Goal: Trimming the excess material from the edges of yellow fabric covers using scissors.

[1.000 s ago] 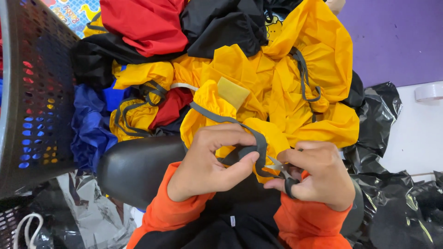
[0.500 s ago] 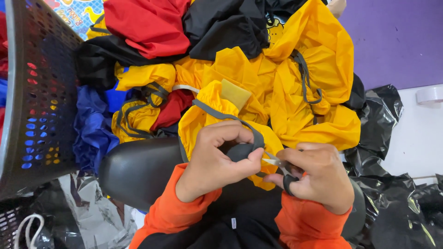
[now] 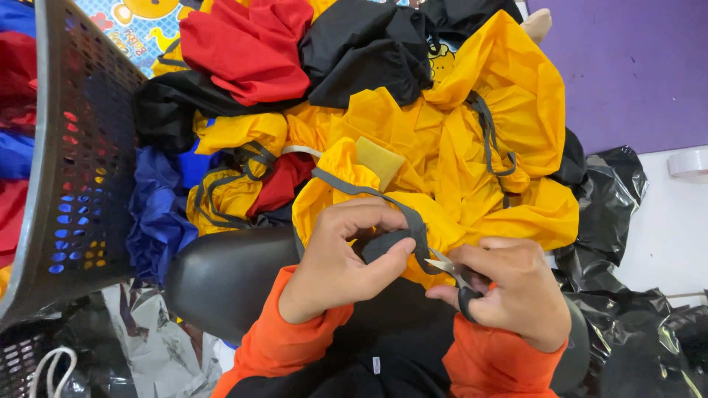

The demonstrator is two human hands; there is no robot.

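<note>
Here, left hand (image 3: pixel 335 258) pinches a grey strap (image 3: pixel 394 243) of the yellow garment (image 3: pixel 457 169) between thumb and fingers, grip closed on the strap and holding it up off the fabric, likely so the blades can reach it without catching the cloth. Right hand (image 3: pixel 512 291) is curled shut around small thread snips (image 3: pixel 451 271), tips pointing at the strap just beside the left thumb. Garment: thin, shiny, crumpled yellow cloth with grey drawcords, lying atop a heap of red, black and blue pieces beside a dark mesh basket (image 3: pixel 81 162). Black plastic bags (image 3: pixel 612 243) lie to the right.
</note>
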